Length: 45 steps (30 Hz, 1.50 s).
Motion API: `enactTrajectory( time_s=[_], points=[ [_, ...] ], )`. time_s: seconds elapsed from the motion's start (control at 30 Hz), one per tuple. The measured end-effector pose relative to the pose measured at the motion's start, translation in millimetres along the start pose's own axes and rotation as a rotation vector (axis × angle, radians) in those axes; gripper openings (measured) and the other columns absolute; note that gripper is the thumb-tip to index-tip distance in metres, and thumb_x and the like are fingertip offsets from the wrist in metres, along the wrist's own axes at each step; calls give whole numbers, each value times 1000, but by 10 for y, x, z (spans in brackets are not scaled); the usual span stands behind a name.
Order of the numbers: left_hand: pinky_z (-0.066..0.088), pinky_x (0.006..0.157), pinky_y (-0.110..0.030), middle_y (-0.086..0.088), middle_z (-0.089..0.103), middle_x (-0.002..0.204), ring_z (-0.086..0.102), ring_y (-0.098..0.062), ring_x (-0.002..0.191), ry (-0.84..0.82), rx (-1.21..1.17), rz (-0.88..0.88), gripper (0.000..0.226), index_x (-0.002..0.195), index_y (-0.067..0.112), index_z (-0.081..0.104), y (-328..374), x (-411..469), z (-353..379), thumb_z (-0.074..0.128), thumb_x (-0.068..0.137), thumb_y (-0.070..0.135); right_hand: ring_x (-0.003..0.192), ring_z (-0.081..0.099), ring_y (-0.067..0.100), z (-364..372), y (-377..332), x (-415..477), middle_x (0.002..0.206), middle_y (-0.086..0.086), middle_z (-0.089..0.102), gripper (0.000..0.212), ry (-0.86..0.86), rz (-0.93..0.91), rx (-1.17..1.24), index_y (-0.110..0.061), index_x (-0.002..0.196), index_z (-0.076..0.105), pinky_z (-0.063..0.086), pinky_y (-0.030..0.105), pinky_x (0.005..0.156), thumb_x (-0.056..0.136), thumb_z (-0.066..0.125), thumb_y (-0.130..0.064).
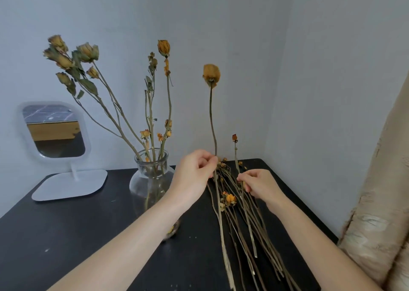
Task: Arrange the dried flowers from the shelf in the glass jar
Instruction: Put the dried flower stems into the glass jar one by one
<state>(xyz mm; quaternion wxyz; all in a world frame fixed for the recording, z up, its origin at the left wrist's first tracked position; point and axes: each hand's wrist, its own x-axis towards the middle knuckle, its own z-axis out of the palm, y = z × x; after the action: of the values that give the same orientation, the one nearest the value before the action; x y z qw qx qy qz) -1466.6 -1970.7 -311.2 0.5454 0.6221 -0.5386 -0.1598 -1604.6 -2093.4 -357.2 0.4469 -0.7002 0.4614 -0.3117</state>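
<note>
Head view: glass jar far left of centre on black table, several stems already in. Left hand pinches upright yellow flower; right hand grips thin bud stem. Loose stem pile at right still unplaced; roughly halfway.

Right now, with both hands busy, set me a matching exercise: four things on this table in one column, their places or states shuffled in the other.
1. glass jar
2. mirror
3. tall yellow-headed stem
4. small-budded stem

A. pinched by the right hand
B. stands at the far left of the table
C. holds several dried flowers
D. pinched by the left hand

Pairs: 1-C, 2-B, 3-D, 4-A
</note>
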Motion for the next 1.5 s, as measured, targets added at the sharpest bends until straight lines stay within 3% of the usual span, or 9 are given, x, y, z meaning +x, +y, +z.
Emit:
enactTrajectory(
  time_s=[0.07,0.2,0.4,0.53,0.63,0.77,1.0,1.3,1.5],
  points=[
    [39,49,-11,4,56,56,51,0,47,56,52,91,11,83,28,55,218,-4,-176,51,93,25,33,44,-3,19,-63,-24,45,-6,53,13,-4,-13,19,-18,82,69,37,19,56,89,58,-20],
    [46,68,-19,-7,66,70,62,-17,69,214,210,241,6,87,26,54,619,-2,-560,51,93,26,39,45,0,97,-205,-84,49,-5,54,13,-8,-44,24,-17,83,69,36,19,55,89,58,-21],
    [37,53,-6,-4,63,65,55,-15,60,432,295,340,13,89,19,60,970,90,-1033,50,94,26,37,44,-1,188,-342,-160,47,-6,53,12,-30,-102,-6,-19,86,69,38,19,53,89,58,-23],
    [37,52,-7,-2,60,64,53,-12,61,537,323,398,15,96,16,60,1118,133,-1213,49,95,26,35,43,-2,232,-425,-177,48,-6,52,13,-41,-127,7,-19,88,68,37,18,51,90,57,-23],
    [35,53,-4,6,54,59,49,-4,56,590,327,423,13,95,17,58,1194,149,-1300,48,95,25,37,44,-1,267,-449,-184,48,-6,53,12,-41,-133,-5,-20,88,68,38,19,53,90,56,-24],
    [32,57,3,7,51,56,47,-5,55,644,367,462,13,94,14,59,1231,166,-1383,48,95,22,38,44,-1,310,-427,-171,47,-6,53,13,-47,-134,-25,-19,89,68,37,20,53,90,57,-25],
    [31,56,0,10,46,54,44,-5,51,691,405,512,17,95,10,61,1286,247,-1426,49,95,22,46,47,5,362,-429,-158,51,-5,54,10,-59,-127,-45,-22,86,65,39,18,52,90,56,-23],
    [31,50,-1,9,43,52,40,-5,48,649,391,434,18,97,6,61,936,314,-1308,49,95,19,44,46,4,409,-429,-175,52,-3,54,13,-69,-115,-32,-17,88,67,38,19,51,91,56,-23],
    [38,58,-9,9,52,54,50,-2,47,507,491,343,16,96,12,63,659,246,-1184,51,93,22,40,45,1,428,-420,-154,49,-5,54,13,-59,-125,-26,-18,87,67,37,18,50,91,56,-23]
  ],
)
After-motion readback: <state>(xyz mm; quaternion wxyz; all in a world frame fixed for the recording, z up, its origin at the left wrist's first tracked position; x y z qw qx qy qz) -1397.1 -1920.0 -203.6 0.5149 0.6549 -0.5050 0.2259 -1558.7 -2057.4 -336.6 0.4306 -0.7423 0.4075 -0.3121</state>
